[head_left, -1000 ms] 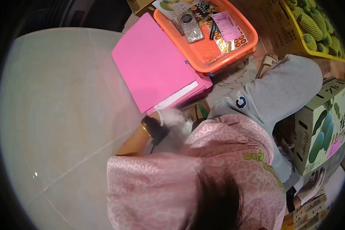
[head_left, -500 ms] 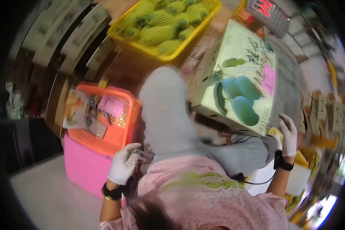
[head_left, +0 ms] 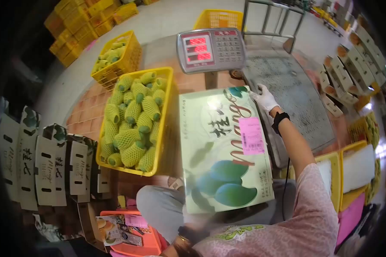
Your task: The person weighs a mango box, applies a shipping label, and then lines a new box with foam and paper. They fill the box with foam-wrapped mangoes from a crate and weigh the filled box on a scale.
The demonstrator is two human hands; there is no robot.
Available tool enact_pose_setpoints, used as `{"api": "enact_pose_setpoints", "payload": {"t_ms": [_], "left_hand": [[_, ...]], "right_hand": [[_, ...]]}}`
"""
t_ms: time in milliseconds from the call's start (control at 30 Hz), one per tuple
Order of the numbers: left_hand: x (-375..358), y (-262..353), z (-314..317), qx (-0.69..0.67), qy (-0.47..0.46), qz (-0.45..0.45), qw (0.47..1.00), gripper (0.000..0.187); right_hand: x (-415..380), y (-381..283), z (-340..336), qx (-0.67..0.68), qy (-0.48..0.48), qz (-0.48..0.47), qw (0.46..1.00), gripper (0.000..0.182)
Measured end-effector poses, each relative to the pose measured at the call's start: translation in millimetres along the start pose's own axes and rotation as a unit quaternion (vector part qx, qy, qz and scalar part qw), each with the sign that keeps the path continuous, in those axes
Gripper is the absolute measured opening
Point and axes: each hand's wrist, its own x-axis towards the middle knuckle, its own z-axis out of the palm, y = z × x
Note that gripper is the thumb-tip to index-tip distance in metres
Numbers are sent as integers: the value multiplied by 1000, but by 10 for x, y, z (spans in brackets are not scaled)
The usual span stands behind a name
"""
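Note:
A pale green mango carton (head_left: 197, 141) lies over my lap, its printed lid up with a pink label (head_left: 251, 136) on it. My right hand (head_left: 265, 99), in a white glove, grips the carton's far right corner with bent fingers. Of my left arm only the forearm and a dark wristband (head_left: 188, 233) show, below the carton's near edge. My left hand and its fingers are hidden there. Directly right of the carton is a grey platform scale (head_left: 283, 81), and its display (head_left: 210, 49) with red digits stands beyond the carton.
A yellow crate (head_left: 170, 111) of mangoes in foam nets stands left of the carton, with another yellow crate (head_left: 137, 53) behind it. Printed cartons (head_left: 45, 171) line the left side. An orange tray (head_left: 152, 244) sits low at the left. Yellow crates (head_left: 339, 184) stand at right.
The view has swung up and right. My right hand has moved from beside the carton to its far corner and taken hold. My left hand has gone from near the orange tray to below the carton's edge.

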Motion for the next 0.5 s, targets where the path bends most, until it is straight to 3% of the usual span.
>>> {"api": "enact_pose_setpoints", "payload": {"t_ms": [67,100,167,233,300,367,400,433,500], "left_hand": [[39,164,-162,19,18,19,999,26],[44,262,-271,-53,10,-79,995,26],[74,187,-231,-58,46,-25,997,29],[44,166,-202,-80,53,-77,992,31],[47,123,-141,-127,63,-145,979,34],[151,-207,-48,-457,154,-113,869,36],[242,-324,-117,-701,131,-157,683,39],[388,-441,-223,-877,93,-187,432,44],[798,-878,-266,-776,190,-175,576,54]], "right_hand": [[322,-79,189,62,-45,-23,997,76],[560,93,373,138,-86,-61,985,71],[725,139,497,24,-132,12,991,60],[564,24,407,86,-151,-3,985,45],[464,32,292,27,-108,-4,994,43],[503,463,278,66,-52,-19,996,42],[375,481,136,59,-43,3,997,42],[211,493,-28,50,-32,28,998,42],[-37,888,-256,-26,21,28,999,42]]}}
